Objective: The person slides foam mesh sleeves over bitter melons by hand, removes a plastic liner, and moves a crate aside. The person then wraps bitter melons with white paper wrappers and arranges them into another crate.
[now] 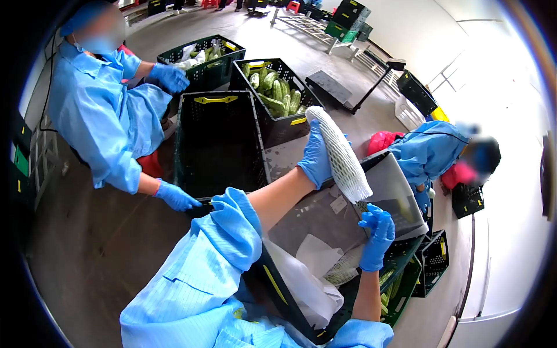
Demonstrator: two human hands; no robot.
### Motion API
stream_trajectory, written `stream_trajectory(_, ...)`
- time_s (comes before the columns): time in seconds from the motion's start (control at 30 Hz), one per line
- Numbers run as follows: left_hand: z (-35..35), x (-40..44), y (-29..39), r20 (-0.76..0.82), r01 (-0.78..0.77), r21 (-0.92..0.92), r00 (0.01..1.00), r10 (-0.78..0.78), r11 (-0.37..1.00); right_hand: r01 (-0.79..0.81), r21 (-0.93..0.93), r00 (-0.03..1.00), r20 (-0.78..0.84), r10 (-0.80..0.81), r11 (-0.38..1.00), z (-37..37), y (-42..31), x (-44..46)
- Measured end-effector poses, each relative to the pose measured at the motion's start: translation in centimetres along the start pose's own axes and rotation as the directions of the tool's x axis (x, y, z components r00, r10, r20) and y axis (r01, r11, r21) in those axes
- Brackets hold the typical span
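My left hand [318,155], in a blue glove, is closed around the upper part of a long white foam net sleeve [343,159]. The sleeve is rounded out and tilts down to the right; what fills it is hidden. Just below its lower end is my right hand [377,239], also gloved, with fingers part bent and apart and nothing seen in them. Under both hands stands a dark crate [277,284] lined with white sheet [307,281]. A netted piece [343,269] lies in it, partly covered.
A co-worker [110,110] at left touches a dark crate [223,145] with a yellow handle. Behind it, another crate [272,124] holds several green cucumber-like vegetables [277,90]. A scale [331,87] stands beyond. Another co-worker [429,151] bends over at right, near stacked crates [432,261].
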State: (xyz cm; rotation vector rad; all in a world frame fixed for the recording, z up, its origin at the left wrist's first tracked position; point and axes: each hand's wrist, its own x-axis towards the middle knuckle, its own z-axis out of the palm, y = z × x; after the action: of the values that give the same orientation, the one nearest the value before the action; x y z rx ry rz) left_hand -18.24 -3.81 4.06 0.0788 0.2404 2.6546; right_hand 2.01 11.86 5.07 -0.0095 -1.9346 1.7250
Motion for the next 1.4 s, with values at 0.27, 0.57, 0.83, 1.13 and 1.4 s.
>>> stream_trajectory(0.27,-0.3,0.2,0.2,-0.021,0.060,0.136,0.998,-0.057,0.989,0.399,-0.349,0.917,0.133,-0.377,0.848,1.4,0.5,-0.1)
stream_trajectory(0.57,-0.7,-0.2,-0.8,-0.047,0.060,0.136,0.997,-0.054,0.989,0.131,-0.493,0.991,0.078,-0.107,0.860,1.7,1.7,-0.6)
stream_trajectory(0.83,-0.4,-0.7,-4.2,0.033,0.019,0.118,0.999,-0.023,0.993,-0.198,-0.198,0.973,0.076,0.216,0.960,1.5,2.1,-0.5)
stream_trajectory(1.13,0.8,-2.9,-5.7,0.198,0.179,0.162,0.957,-0.210,0.970,0.011,-0.507,0.985,0.154,0.079,0.862,0.1,5.6,0.7)
stream_trajectory(1.4,0.9,-4.1,-7.0,0.121,0.183,0.382,0.962,-0.245,0.906,-0.171,-0.324,0.966,0.131,0.223,0.930,0.3,5.6,-0.5)
